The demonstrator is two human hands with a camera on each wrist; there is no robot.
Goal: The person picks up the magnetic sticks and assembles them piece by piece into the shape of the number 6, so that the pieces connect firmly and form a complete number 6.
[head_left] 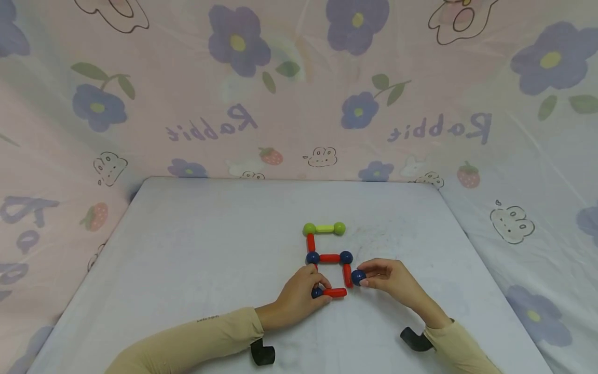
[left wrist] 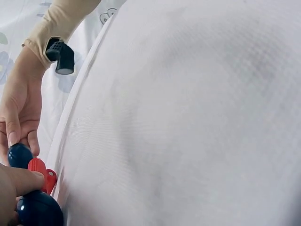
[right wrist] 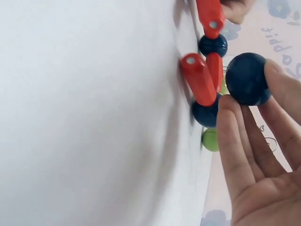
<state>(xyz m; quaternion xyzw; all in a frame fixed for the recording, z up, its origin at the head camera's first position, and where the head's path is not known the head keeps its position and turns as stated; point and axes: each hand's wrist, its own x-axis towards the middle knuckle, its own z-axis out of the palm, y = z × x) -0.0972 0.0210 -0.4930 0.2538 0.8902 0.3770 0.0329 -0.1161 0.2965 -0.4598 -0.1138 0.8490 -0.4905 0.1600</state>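
Red magnetic rods and balls lie joined on the white table (head_left: pixel 210 234). My left hand (head_left: pixel 296 298) pinches a red rod (head_left: pixel 337 292) close to its blue corner ball (head_left: pixel 316 292); the rod's other end points right. My right hand (head_left: pixel 397 280) holds a loose blue ball (right wrist: pixel 247 78) between thumb and fingers. That ball is beside the lower end of another red rod (head_left: pixel 348 276), which hangs from the right blue ball (head_left: pixel 346 257); whether they touch is unclear. Part of the left upright rod is hidden behind my left hand.
A yellow-green rod (head_left: pixel 324 228) between two green balls tops the figure, joined by a red rod (head_left: pixel 311 243) to a blue ball (head_left: pixel 312 257). Black wrist-camera pieces (head_left: pixel 263 353) sit under the sleeves. A patterned cloth (head_left: pixel 299 104) surrounds the table.
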